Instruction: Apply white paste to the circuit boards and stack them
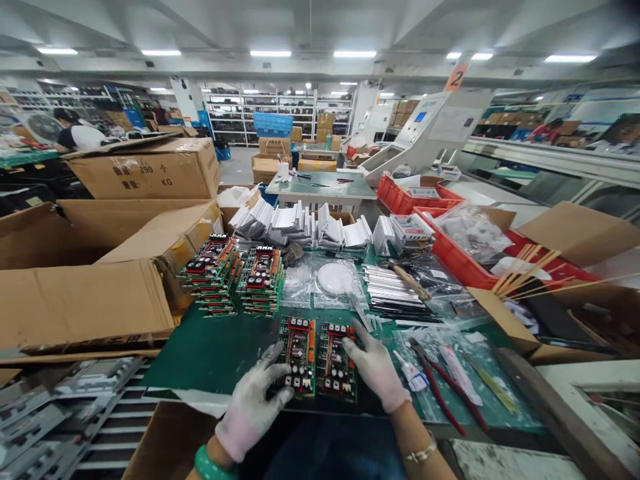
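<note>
Boards side by side between gloved hands

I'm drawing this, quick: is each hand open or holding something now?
Left white-gloved hand: open, touching the left green rectangular circuit board.
Right white-gloved hand: open, touching the matching right board.

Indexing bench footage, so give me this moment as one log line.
left hand: spread at left circuit board | right hand: over edge of right circuit board | behind-left: two board stacks | right: red-handled pliers
</note>
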`<state>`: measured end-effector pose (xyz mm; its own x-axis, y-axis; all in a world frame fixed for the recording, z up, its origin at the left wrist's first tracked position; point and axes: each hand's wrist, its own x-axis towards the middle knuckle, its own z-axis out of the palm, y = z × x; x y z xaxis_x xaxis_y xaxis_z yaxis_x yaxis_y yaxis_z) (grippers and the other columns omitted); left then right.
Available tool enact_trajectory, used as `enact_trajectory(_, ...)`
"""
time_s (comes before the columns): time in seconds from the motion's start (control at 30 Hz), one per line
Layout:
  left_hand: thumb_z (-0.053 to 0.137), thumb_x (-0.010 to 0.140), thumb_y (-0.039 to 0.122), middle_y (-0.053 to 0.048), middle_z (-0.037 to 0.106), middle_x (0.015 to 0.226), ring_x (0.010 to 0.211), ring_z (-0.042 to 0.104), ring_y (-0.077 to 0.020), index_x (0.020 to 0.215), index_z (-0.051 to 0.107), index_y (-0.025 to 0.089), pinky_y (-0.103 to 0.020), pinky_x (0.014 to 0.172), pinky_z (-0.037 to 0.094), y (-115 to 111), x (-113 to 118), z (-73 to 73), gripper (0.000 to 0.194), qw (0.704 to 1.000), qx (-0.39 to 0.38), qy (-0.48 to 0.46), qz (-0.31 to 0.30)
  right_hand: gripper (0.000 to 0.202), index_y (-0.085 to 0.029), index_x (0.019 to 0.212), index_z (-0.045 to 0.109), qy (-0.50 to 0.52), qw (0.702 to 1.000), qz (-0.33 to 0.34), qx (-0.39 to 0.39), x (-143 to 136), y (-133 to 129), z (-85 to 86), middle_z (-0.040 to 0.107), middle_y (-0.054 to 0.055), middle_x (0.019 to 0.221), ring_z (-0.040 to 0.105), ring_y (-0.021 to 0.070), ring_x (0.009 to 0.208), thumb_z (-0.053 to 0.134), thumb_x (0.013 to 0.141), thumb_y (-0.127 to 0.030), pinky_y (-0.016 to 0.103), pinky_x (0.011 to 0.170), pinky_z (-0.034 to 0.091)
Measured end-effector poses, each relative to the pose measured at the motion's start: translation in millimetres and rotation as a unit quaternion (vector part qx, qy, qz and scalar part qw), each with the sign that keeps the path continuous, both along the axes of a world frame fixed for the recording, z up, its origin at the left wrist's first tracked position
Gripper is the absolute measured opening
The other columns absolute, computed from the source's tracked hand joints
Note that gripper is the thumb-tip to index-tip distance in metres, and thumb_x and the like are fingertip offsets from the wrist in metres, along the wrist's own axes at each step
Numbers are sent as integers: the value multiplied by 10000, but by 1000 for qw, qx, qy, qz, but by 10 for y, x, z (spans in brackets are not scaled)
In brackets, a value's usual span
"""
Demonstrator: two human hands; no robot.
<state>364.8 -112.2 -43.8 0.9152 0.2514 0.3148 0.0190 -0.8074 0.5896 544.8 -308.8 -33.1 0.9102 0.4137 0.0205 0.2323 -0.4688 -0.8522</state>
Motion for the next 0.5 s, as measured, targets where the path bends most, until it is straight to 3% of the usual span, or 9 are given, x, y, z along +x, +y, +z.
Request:
enact_trajectory(0.13,561,833,181,-84,584,1354,1289,521,-244,1034,661,239,-409,1041,490,62,-131,31,232,998,-14,-53,17,498,-188,1255,623,-37,999,0,-15,-67,59,-33,589,105,1343,516,276,1265,546,838,-448,421,1089,372)
enact_trajectory(0.3,559,881,428,-86,632,1290,1262,545,-264,1014,688,231,-394,1013,509,486,-506,125,271,993,-83,-20,84,440,-204,1221,638,-145,987,-10,-67,-224,-74,-67,605,117,1297,515,319,1213,527,876,-453,505,1041,399)
enact_trajectory(0.4,567,832,572,-67,725,1091,1086,661,-267,986,707,243,-350,900,575,704,-648,114,390,986,-105,27,126,386,-230,1207,638,-240,967,61,-56,-439,-43,-52,586,99,1329,473,312,1272,611,860,-397,497,1050,401)
enact_trajectory(0.5,570,817,571,-32,749,974,947,707,-250,972,713,262,-342,902,570,775,-642,73,374,988,-60,58,131,378,-268,1136,664,-278,943,173,-57,-695,127,-19,600,64,1323,453,326,1298,738,765,-281,535,1094,339)
